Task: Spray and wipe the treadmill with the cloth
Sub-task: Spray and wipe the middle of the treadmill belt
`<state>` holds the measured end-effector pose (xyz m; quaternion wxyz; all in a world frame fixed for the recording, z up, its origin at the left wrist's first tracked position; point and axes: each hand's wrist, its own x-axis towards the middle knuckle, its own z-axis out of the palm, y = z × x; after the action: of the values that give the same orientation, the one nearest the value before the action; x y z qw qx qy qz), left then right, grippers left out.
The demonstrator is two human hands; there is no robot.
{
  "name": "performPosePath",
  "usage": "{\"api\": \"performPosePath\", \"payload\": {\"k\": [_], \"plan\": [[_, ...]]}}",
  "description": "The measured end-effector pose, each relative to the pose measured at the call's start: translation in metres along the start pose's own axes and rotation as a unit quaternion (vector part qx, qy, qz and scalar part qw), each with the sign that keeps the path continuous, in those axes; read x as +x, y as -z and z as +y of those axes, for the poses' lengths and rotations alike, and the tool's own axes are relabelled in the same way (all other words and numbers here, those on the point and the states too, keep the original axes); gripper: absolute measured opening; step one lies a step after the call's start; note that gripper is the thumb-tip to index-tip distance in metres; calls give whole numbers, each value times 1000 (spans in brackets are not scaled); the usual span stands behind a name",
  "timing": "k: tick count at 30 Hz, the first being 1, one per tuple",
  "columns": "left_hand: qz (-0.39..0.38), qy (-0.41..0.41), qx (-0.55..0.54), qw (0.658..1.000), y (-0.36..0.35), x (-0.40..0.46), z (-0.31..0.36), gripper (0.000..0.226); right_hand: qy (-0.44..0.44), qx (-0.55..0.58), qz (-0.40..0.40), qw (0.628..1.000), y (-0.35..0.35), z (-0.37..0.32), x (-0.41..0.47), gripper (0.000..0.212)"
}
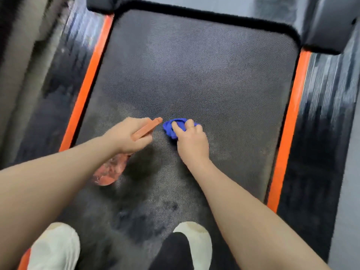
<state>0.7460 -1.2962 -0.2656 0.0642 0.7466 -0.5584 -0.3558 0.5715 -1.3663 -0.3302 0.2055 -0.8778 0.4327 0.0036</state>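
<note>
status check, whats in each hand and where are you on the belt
Left hand grips orange spray bottle, nozzle forward. Right hand presses bunched blue cloth on treadmill belt, mid-belt. Nothing in the way; both shoes on the near end.

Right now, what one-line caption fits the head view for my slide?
Right hand presses a blue cloth on the treadmill belt; left hand holds an orange spray bottle.

It looked like a gym or home workout corner: a treadmill (194, 75) filled the floor, its dark textured belt edged by orange strips (288, 129) and black side rails (321, 114).
</note>
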Motion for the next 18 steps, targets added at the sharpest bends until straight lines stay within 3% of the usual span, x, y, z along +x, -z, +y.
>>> {"api": "performPosePath", "payload": {"k": [2, 4, 6, 9, 10, 12, 15, 18], "plan": [[8, 2, -5, 1000, 0, -4, -12, 43, 82, -47, -32, 995, -3, -1, 2, 41], [27, 1, -15, 1000, 0, -6, -21, 42, 78, -64, 0, 995, 4, 12, 14, 43], [48, 2, -31, 998, 6, -8, -27, 44, -23, -71, 24, 997, 12, 22, 33, 48], [79, 16, -57, 995, 15, -8, -33, 59, -170, -45, -19, 984, 15, 11, 44, 53], [96, 35, -60, 993, 15, -7, -35, 56, -166, -45, -29, 985, 14, 1, 43, 53], [136, 86, -63, 985, 15, -10, -42, 42, -64, -47, -76, 994, 9, -22, 35, 51], [167, 162, -60, 971, 21, -19, -56, 43, 59, -29, -179, 982, 6, -42, 28, 45], [197, 248, -142, 938, 28, -35, -71, 32, -20, 6, -142, 990, 16, -50, 40, 43]]}}
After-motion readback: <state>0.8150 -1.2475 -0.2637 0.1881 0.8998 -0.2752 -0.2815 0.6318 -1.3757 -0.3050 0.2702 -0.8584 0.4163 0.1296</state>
